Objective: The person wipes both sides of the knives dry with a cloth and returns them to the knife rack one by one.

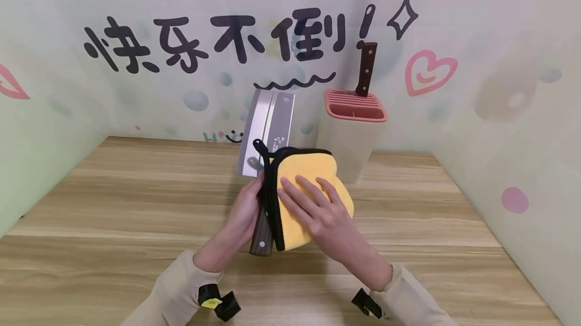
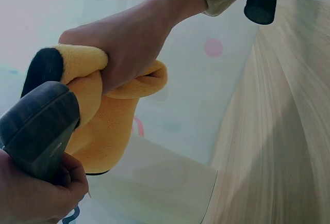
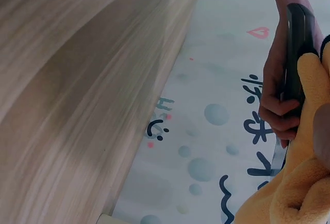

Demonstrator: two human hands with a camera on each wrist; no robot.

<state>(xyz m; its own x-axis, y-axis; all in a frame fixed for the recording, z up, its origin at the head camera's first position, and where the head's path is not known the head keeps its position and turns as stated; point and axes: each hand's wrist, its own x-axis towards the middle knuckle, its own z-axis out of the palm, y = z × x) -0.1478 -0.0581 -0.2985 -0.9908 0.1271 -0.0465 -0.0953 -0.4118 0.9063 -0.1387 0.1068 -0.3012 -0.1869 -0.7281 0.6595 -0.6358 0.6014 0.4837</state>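
A cleaver stands tilted up in the head view, its broad metal blade [image 1: 272, 119] away from me and its dark riveted handle [image 1: 262, 237] toward me. My left hand [image 1: 242, 210] grips the handle, with the fingers curled round it in the right wrist view. A yellow cloth [image 1: 308, 164] with black edging and a loop covers part of the cleaver. My right hand [image 1: 331, 220] holds the cloth, fingers spread over its face. In the left wrist view the cloth [image 2: 105, 136] folds around that hand [image 2: 129, 43]. The lower blade is hidden behind the cloth.
Behind the cloth, to the right, stands a cream knife block [image 1: 347, 149] with a pink slotted top. One brown-handled knife [image 1: 366, 68] sticks up from it. The wooden table [image 1: 136, 205] meets a printed backdrop [image 1: 172, 109] at the rear and sides.
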